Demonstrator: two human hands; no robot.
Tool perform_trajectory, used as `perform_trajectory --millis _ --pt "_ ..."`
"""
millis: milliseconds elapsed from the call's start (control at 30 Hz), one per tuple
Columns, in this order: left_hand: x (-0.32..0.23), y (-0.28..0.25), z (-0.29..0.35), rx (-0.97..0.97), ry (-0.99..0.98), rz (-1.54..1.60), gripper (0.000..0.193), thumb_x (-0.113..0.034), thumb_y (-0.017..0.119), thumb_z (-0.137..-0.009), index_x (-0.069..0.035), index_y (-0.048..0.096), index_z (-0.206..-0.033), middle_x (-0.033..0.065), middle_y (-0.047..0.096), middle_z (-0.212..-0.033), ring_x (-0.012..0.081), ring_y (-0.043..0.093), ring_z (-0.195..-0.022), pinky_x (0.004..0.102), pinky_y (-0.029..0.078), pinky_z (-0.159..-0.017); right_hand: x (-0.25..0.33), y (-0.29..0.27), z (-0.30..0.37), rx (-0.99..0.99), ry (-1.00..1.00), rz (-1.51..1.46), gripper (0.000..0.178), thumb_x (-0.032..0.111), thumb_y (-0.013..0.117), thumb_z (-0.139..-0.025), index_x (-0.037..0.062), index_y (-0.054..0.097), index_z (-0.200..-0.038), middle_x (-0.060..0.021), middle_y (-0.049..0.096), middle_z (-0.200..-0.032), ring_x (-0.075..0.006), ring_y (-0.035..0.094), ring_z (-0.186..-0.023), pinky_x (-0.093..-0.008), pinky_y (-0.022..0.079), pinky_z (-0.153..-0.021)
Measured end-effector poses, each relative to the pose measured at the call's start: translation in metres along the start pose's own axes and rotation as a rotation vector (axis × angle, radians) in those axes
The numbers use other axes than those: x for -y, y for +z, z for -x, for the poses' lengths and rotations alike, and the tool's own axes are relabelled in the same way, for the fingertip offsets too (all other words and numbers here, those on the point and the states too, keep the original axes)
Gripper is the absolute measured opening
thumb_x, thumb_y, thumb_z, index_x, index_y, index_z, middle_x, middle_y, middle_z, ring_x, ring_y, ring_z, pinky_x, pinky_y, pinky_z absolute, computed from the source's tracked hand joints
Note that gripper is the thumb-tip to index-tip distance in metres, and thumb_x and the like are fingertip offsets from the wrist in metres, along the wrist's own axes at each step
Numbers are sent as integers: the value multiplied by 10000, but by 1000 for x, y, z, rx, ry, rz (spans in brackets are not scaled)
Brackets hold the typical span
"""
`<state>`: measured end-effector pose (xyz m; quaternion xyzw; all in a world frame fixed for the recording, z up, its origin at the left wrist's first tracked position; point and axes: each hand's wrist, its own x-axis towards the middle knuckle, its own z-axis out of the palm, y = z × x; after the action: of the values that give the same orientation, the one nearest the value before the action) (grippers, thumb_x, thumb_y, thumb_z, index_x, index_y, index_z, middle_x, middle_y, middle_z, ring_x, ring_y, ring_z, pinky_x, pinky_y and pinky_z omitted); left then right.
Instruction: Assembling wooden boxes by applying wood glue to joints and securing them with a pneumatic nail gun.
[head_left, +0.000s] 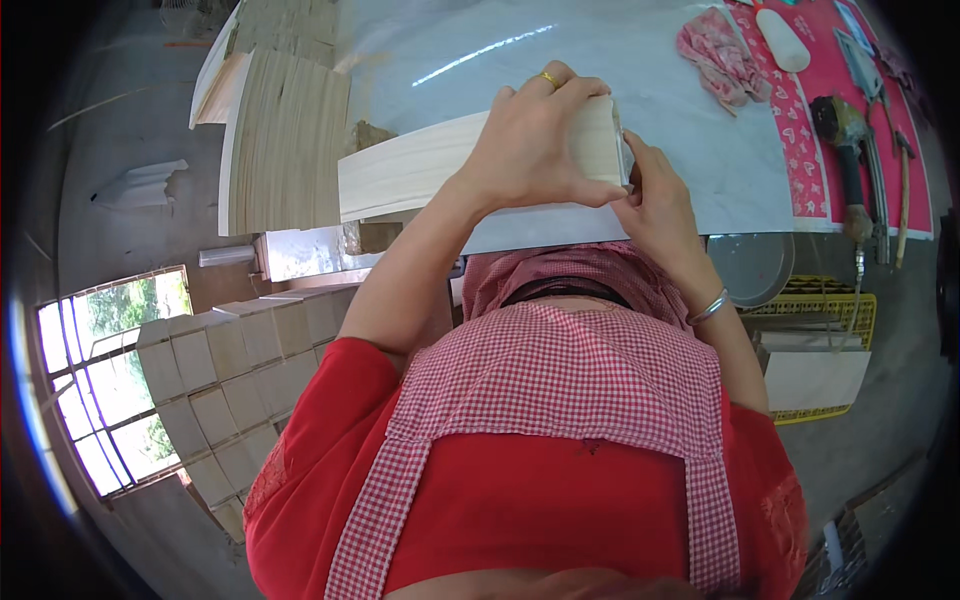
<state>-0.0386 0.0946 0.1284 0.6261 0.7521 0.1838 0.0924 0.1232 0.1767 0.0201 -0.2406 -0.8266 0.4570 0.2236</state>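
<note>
A long pale wooden piece [415,172] lies across the table, its right end close in front of me. My left hand [530,145], with a ring on one finger, spans that piece near its right end. Its thumb presses at the near edge and its fingers curl over the far edge. At the end face my right hand [660,200], with a bracelet at the wrist, has its fingers bent and closed. A small greyish-white bit [627,162] shows between its fingers and the wood; I cannot make out what it is.
Stacked thin wooden boards [285,140] stand at the table's left. A crumpled pink cloth [722,58], a white bottle [782,40], a nail gun [850,150] and a hammer [904,170] lie at the right. Below right is a yellow crate [815,415]; wooden blocks [215,415] are piled lower left.
</note>
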Motion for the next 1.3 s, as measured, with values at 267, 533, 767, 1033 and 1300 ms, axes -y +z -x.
perform_trajectory --millis 267,533,767,1033,1300 --pt "0 8 -4 -3 9 24 883 -421 857 -502 -47 562 -1246 120 567 -1132 303 581 -1032 407 421 -868 0 0 0 12 8 48 694 70 711 -738 40 423 -1369 -181 564 -992 -381 623 -827 -457 523 -706" --pt "2 11 -6 -11 12 36 880 -413 858 -497 -46 564 -1240 131 572 -1122 314 588 -1025 421 433 -872 2 -1 -1 25 21 41 698 80 718 -747 37 416 -1375 -186 563 -1013 -386 624 -844 -456 528 -717" --pt "3 12 -7 -4 17 37 879 -413 863 -493 -48 566 -1236 137 573 -1115 321 590 -1017 421 439 -868 1 1 0 -5 4 56 685 60 708 -746 46 427 -1370 -176 563 -984 -362 614 -816 -442 519 -698" --pt "6 14 -7 -5 17 59 888 -409 864 -485 -38 561 -1233 133 573 -1114 316 590 -1013 419 436 -856 0 3 0 -77 -42 -51 750 -3 706 -713 79 431 -1407 -99 509 -876 -226 524 -667 -346 456 -592" --pt "7 15 -6 -3 4 50 895 -402 854 -476 -34 551 -1234 124 562 -1125 313 577 -1019 416 411 -842 34 -22 12 57 21 -503 786 44 749 -726 40 408 -1435 -42 464 -917 -125 475 -683 -246 434 -615"
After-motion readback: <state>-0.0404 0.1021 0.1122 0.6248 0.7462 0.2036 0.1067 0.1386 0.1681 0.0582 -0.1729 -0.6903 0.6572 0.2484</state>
